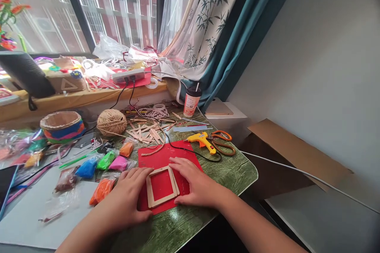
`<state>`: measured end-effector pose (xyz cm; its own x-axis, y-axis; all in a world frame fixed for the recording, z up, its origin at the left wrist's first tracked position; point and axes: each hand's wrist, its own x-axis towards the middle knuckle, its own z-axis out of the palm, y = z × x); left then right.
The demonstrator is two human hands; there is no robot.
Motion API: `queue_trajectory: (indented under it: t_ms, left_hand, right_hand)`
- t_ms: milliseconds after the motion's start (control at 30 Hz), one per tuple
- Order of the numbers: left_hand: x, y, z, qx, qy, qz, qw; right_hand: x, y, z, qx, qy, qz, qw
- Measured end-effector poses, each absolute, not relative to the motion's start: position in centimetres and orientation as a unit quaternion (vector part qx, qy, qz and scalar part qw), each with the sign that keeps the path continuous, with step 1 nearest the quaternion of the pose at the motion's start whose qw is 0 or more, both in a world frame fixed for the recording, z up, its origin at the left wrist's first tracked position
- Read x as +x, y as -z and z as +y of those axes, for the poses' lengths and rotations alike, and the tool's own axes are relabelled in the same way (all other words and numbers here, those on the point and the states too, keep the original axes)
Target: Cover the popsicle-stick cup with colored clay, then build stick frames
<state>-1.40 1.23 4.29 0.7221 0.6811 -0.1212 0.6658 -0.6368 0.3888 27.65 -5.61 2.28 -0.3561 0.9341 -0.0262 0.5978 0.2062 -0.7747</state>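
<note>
The left hand [130, 197] and the right hand [194, 184] are pressing flat, fingers spread, on both sides of the stick frame [162, 185], which is lying on the red sheet [166, 158] near the desk [231, 174] edge. The frame is lying slightly turned, its longer sides running away from the person and leaning a little left. If one hand is pushing harder, I think the sticks could slide and the square could become crooked.
</note>
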Motion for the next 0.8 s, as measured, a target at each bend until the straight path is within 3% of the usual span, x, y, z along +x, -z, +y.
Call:
queue_trajectory:
  t_ms: [167,800]
  left_hand:
    - [-0.9,-4.0,1.1,0.898,-0.018,0.393,0.198]
    - [-0.1,-3.1,0.5,0.906,-0.06,0.379,0.179]
  right_hand:
    - [27.5,-2.7,-4.2,-0.485,-0.359,-0.773,0.197]
    - [28.7,-2.5,-3.6,-0.489,-0.397,-0.743,0.225]
